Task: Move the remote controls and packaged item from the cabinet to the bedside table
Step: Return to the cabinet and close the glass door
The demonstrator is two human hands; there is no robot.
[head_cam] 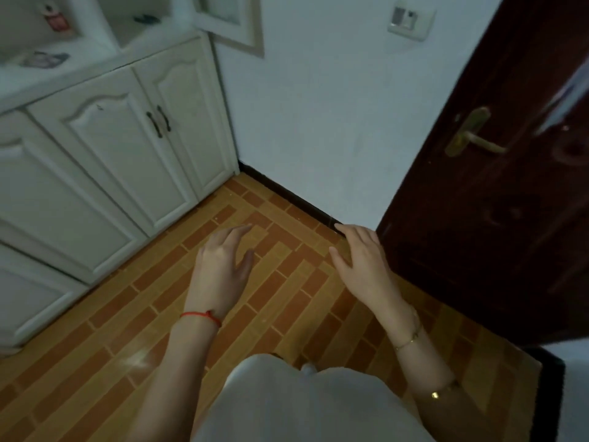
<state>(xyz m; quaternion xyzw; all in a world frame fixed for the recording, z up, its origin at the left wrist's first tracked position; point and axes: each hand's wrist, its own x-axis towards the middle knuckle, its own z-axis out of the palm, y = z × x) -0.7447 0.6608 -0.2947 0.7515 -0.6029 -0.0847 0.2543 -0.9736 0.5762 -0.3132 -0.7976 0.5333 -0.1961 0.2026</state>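
The white cabinet [105,148] stands at the left, its ledge running along the top left. On the ledge lies a flat packaged item [44,60] with a blurred print. A dark remote control [146,19] rests in the open niche further back. A small red-and-white item [56,22] leans in the left niche. My left hand [223,269] hovers over the tiled floor, fingers spread and empty, with a red string on the wrist. My right hand [361,260] is also held out empty with fingers apart, close to the edge of the door. Both are well below and to the right of the ledge.
A dark brown door [497,218] with a brass handle [471,135] stands open at the right. A white wall [318,106] with a switch plate [411,19] faces me. The cabinet's lower doors are closed. Orange-brown floor tiles [95,346] spread below.
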